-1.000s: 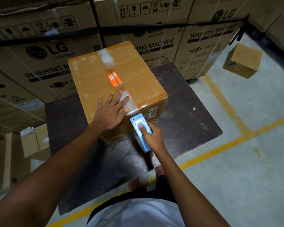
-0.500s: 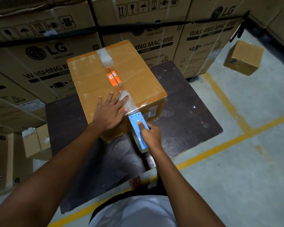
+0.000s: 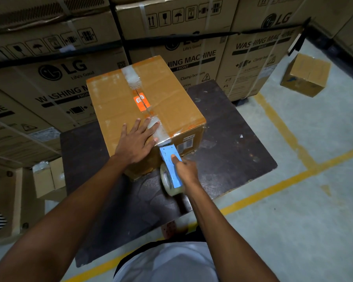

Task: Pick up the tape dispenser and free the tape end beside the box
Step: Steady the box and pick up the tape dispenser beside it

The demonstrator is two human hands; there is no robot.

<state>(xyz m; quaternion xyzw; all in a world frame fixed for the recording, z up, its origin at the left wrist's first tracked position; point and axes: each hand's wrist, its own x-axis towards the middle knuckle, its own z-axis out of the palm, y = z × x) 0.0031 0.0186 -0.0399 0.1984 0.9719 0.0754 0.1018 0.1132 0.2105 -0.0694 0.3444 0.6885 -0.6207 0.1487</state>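
A brown cardboard box [image 3: 167, 102] with an orange label and clear tape along its top seam stands on a dark board [image 3: 236, 151]. My left hand [image 3: 137, 142] lies flat on the box's near top edge, fingers spread over the tape strip. My right hand [image 3: 186, 167] grips a blue tape dispenser [image 3: 170, 165] with a clear tape roll [image 3: 168, 184]. The dispenser's front end touches the box's near face just under the top edge, beside a white label.
Large washing machine cartons [image 3: 192, 37] are stacked right behind the board. A small brown box [image 3: 307, 75] sits on the grey floor at the far right. Small cartons [image 3: 48, 178] stand at the left. Yellow floor lines [image 3: 277, 121] cross on the right.
The dispenser in my right hand has moved up the box's near face toward the top edge. My left hand has stayed flat on the box.
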